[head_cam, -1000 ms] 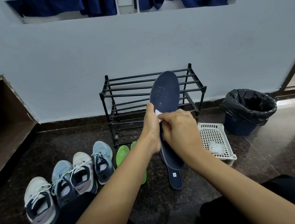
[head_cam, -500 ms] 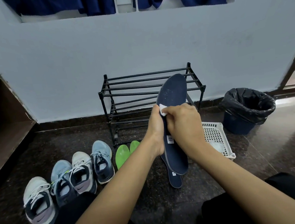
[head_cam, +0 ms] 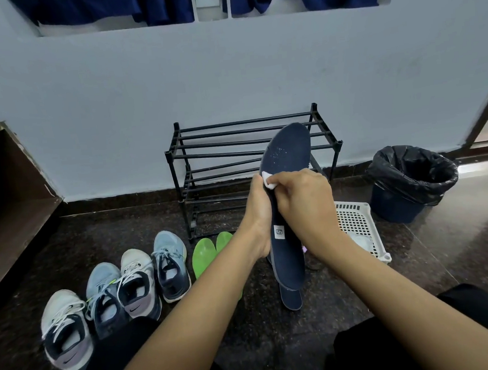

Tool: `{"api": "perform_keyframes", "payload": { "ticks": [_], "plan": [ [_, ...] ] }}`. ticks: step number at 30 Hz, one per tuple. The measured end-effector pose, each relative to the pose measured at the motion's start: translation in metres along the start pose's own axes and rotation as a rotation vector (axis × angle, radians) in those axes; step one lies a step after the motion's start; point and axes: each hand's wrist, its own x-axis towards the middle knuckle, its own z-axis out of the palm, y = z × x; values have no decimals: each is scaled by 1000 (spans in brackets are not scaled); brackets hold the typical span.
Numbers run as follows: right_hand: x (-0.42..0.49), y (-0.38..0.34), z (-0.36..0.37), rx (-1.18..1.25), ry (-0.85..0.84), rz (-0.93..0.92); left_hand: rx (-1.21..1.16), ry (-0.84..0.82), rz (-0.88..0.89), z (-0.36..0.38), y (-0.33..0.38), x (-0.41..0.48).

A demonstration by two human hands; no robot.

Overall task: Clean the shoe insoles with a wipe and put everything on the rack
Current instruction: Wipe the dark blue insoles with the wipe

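**Navy insole** (head_cam: 285, 152): one in hand, held upright in front of the rack (head_cam: 233, 133), toe up. We judge it light, thin and bendy, with a cloth-like face unlikely to slip. It is best taken by the edges at mid-length, where it will buckle least under rubbing.

**Grip:** the left hand (head_cam: 258, 213) clasps the insole's left edge at mid-length. The right hand (head_cam: 302, 203) has its fingers curled round the wipe (head_cam: 268, 181), pressing it to the insole's face just below the speckled forefoot.

**Wipe:** one, small, white and soft.

**We count:**
- Navy insoles: two, the second insole (head_cam: 291, 298) lying on the floor beneath the first.
- Green insoles (head_cam: 203, 256): two, side by side on the floor to the left.
- Shoes (head_cam: 136, 283): four, in a row farther left.
- Rack: one, against the wall.
- White basket (head_cam: 353, 223): one, to the right.
- Black-lined bin (head_cam: 409, 180): one, beyond the basket.
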Motion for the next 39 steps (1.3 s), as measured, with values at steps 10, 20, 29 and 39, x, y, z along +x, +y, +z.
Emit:
{"api": "perform_keyframes", "payload": {
  "ticks": [10, 20, 29, 39],
  "plan": [
    [-11, -12, -2, 105, -58, -55, 52, 105, 52, -12, 12, 6],
    [-2, -3, 1, 11, -1, -39, 47, 13, -17, -6, 7, -2],
    [-3, -4, 4, 95, -57, -35, 14, 68, 13, -11, 8, 1],
    [-4, -5, 1, 67, -41, -36, -4, 54, 13, -9, 8, 2]
  ]
}}
